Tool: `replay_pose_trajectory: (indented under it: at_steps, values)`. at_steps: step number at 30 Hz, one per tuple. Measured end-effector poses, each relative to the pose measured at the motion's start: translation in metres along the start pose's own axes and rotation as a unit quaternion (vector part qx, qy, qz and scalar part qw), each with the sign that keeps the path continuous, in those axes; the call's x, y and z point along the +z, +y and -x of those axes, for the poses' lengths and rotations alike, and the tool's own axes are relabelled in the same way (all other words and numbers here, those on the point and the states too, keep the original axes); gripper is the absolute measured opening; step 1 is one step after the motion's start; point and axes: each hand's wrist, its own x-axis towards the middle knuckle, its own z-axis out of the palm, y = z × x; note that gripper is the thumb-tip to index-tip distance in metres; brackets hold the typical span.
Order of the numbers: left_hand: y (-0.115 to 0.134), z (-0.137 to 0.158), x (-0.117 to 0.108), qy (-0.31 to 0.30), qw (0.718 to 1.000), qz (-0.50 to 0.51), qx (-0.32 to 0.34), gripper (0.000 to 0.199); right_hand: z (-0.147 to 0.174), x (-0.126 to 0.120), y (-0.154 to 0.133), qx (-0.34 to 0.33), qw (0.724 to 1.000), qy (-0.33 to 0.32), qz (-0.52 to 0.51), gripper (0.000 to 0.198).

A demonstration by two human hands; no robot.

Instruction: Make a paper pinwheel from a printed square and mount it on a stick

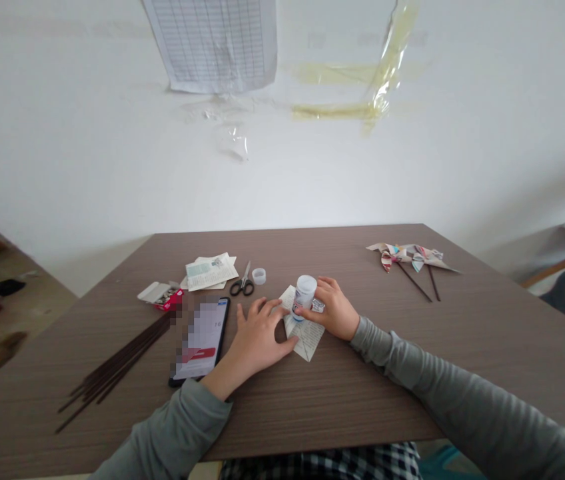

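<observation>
Just right of the frame's centre, the right hand (337, 312) grips a small white bottle (306, 291) over the folded printed paper (308, 341) on the desk (342, 407). The left hand (258, 332) spreads open at the paper's left edge, holding nothing. Left of centre lie black-handled scissors (242, 287) and a phone (207, 337); dark sticks (117, 360) fan toward the lower left. Two pinwheels (393, 255) rest at right.

Phone (203, 345) screen: "16" legible, remainder blurred. Print on bottle (305, 291), folded paper (308, 341) and stacked sheets (210, 273) too small to read. Wall chart (217, 47): entries illegible.
</observation>
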Motion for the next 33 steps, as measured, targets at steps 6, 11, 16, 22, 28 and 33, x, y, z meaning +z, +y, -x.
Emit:
replay_pose_trajectory:
  at_steps: [6,11,16,22,28,33]
  values:
    - [-0.0011,-0.0018,0.0015,-0.01,1.0,-0.007,-0.005,0.06,-0.0002,-0.0009,-0.0012,0.005,1.0,0.007,-0.013,0.028]
    - [-0.002,-0.0025,0.0018,-0.013,1.0,-0.006,-0.006,0.06,-0.0014,-0.001,-0.0008,0.031,0.999,0.002,-0.041,0.032]
    - [-0.0025,-0.0023,0.0013,-0.011,1.0,-0.003,-0.003,0.059,-0.0007,-0.0009,0.0012,0.036,0.997,0.008,-0.063,0.029]
    - [-0.0015,-0.0023,0.0007,-0.015,1.0,-0.005,-0.005,0.062,0.0008,0.0004,0.0025,0.039,0.996,0.015,-0.083,0.026]
    - [-0.0026,-0.0028,0.0008,-0.006,1.0,0.007,-0.002,0.061,0.0001,0.0006,0.0019,0.047,0.995,0.021,-0.089,0.029]
    - [-0.0022,-0.0021,-0.0006,-0.012,1.0,0.004,-0.005,0.059,-0.0009,-0.0007,0.0012,0.069,0.989,0.045,-0.12,0.027]
